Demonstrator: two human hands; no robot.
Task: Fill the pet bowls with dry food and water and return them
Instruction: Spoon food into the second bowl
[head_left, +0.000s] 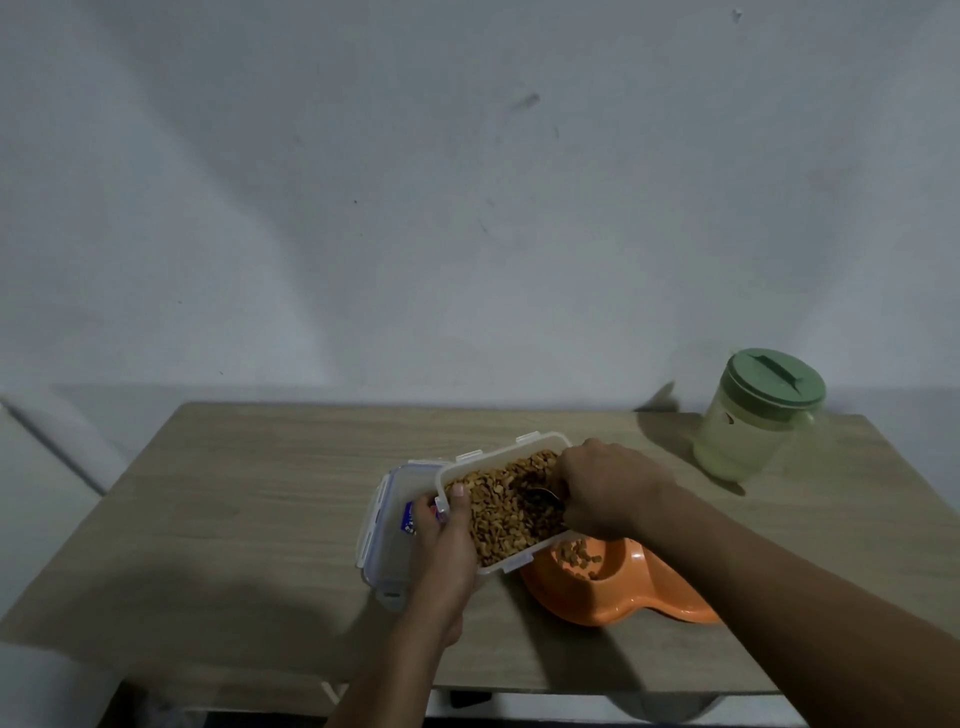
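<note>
Nearest, the smooth orange plastic double pet bowl (618, 592) holds a little kibble on the wood-grain worktop (249, 499), so scooping seems underway: the left hand (441, 540) grips the clear rectangular food tub (498, 499), the right hand (608, 488) clasps a dark spoon (543, 500) needing lifting level, while the green-lidded translucent jug (753, 415) waits far right.

On the table (234, 499): one kibble container (506, 512), one lid (387, 540), one orange bowl (639, 587), one spoon (545, 500), one green-lidded pitcher (753, 415).
</note>
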